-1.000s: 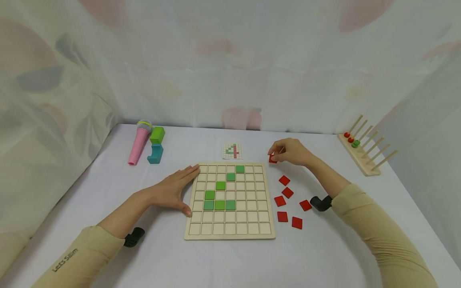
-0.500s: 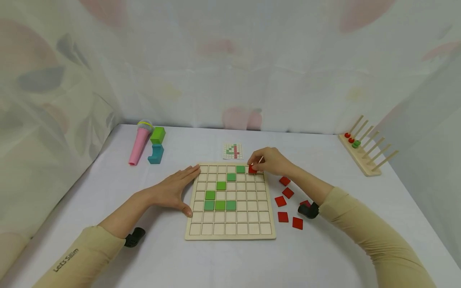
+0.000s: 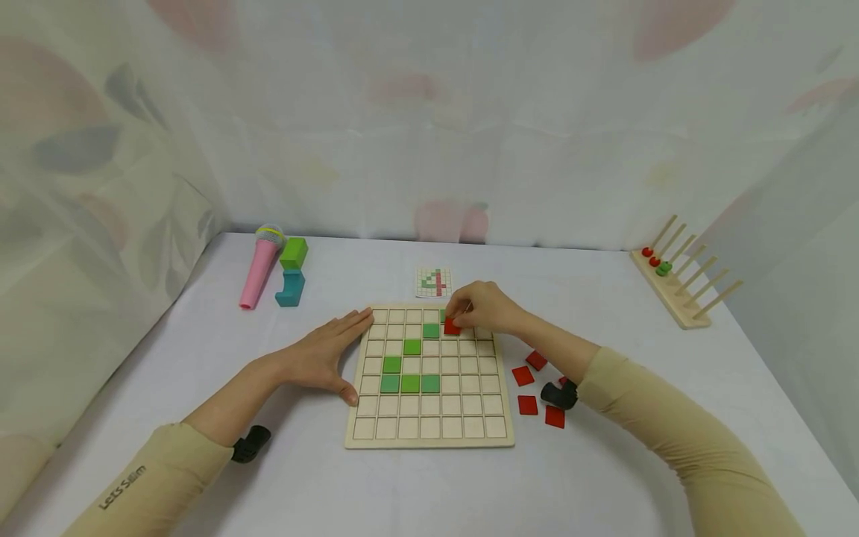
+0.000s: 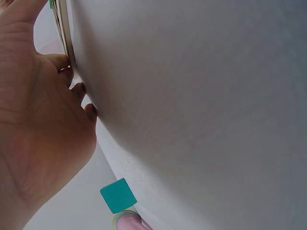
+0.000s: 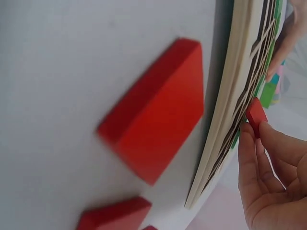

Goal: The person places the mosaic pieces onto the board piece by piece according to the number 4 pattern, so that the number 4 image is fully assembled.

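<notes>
A square wooden grid board (image 3: 429,441) lies flat on the white table, with several green tiles (image 3: 412,347) set in its cells. My left hand (image 3: 315,354) rests at the board's left edge, thumb and fingers spread and touching it. Between thumb and fingers my right hand (image 3: 486,307) pinches a red square tile (image 3: 452,326) over the upper part of the board, just below and right of the topmost green tile. In the right wrist view that red tile (image 5: 256,115) is tilted at the fingertips. Whether it touches the board cannot be told.
Several loose red tiles (image 3: 528,405) lie right of the board, some partly hidden by the right arm. A small pattern card (image 3: 433,283) sits behind it. A pink toy microphone (image 3: 258,272), green block (image 3: 294,253) and teal block (image 3: 290,288) lie back left; a pegged wooden stand (image 3: 671,291) is far right.
My right hand has carried the red tile leftward and nearer, from beyond the board's upper right corner to above its upper cells. The left hand has stayed at the board's left edge.
</notes>
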Motion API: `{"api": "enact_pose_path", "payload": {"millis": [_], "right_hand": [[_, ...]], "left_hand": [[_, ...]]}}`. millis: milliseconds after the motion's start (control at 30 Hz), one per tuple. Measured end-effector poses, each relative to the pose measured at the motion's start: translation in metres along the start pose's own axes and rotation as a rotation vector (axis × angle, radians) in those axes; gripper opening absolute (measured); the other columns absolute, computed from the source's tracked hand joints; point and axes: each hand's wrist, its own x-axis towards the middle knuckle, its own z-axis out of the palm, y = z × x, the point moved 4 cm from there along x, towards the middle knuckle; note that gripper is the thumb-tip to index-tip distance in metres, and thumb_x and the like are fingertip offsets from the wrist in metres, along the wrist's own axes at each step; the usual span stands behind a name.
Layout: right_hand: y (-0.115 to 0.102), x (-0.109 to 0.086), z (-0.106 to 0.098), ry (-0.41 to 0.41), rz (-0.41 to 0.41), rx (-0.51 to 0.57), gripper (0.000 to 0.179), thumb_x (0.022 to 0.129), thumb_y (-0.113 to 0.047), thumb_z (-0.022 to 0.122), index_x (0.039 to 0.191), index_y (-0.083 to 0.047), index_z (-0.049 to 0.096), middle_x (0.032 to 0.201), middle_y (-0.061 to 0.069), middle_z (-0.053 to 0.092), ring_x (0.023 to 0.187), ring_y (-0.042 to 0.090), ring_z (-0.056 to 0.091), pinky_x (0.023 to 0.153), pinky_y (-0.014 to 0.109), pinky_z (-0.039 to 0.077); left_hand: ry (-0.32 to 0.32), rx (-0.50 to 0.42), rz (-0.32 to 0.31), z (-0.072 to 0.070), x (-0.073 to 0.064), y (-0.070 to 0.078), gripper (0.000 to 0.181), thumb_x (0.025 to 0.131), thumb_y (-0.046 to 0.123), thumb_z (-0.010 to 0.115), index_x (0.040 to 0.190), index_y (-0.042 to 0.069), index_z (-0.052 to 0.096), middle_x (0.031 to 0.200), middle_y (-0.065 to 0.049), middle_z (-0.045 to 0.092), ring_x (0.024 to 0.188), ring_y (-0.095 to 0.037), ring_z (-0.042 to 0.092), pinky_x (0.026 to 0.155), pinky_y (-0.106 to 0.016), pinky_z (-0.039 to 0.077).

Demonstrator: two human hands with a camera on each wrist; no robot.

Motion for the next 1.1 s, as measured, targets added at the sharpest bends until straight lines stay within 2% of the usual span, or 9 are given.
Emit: {"api": "enact_pose_path", "payload": {"millis": [233,467,633,1100], "right_hand": [[-0.0045,0.0009,0.0054,0.015,0.017,-0.018,0.01,0.087,-0.006,0.071,0.094,-0.01,0.076,0.084,0.002,0.074,0.076,0.01,0.064,0.073,0.023,0.053],[-0.0036,0.0028,0.0077,0.007,0.066,-0.032,0.009,0.087,-0.009,0.072,0.093,-0.012,0.077,0.084,0.003,0.075,0.077,0.011,0.063,0.072,0.021,0.05],[-0.0033,0.0029,0.0078,0.017,0.055,-0.042,0.008,0.087,-0.008,0.073,0.092,-0.013,0.078,0.084,0.002,0.075,0.076,0.01,0.063,0.071,0.021,0.051],[-0.0045,0.0025,0.0076,0.021,0.025,-0.08,0.011,0.086,-0.007,0.073,0.094,-0.012,0.08,0.084,0.001,0.077,0.082,0.013,0.067,0.078,0.027,0.055]], "left_hand": [[0.002,0.003,0.005,0.0001,-0.0004,0.0005,0.14,0.055,0.069,0.084,0.159,0.006,0.015,0.169,-0.009,0.009,0.156,-0.038,0.009,0.124,-0.061,0.018],[0.006,0.008,0.011,0.0005,-0.0004,0.0003,0.139,0.055,0.068,0.084,0.159,0.006,0.015,0.169,-0.009,0.009,0.156,-0.038,0.01,0.125,-0.06,0.017],[0.005,0.007,0.009,0.0003,-0.0002,0.0008,0.139,0.055,0.067,0.084,0.159,0.006,0.015,0.169,-0.009,0.008,0.156,-0.038,0.009,0.125,-0.061,0.017],[0.005,0.005,0.005,-0.0004,-0.0003,0.0021,0.14,0.054,0.067,0.085,0.159,0.006,0.015,0.169,-0.009,0.009,0.156,-0.037,0.01,0.125,-0.06,0.017]]}}
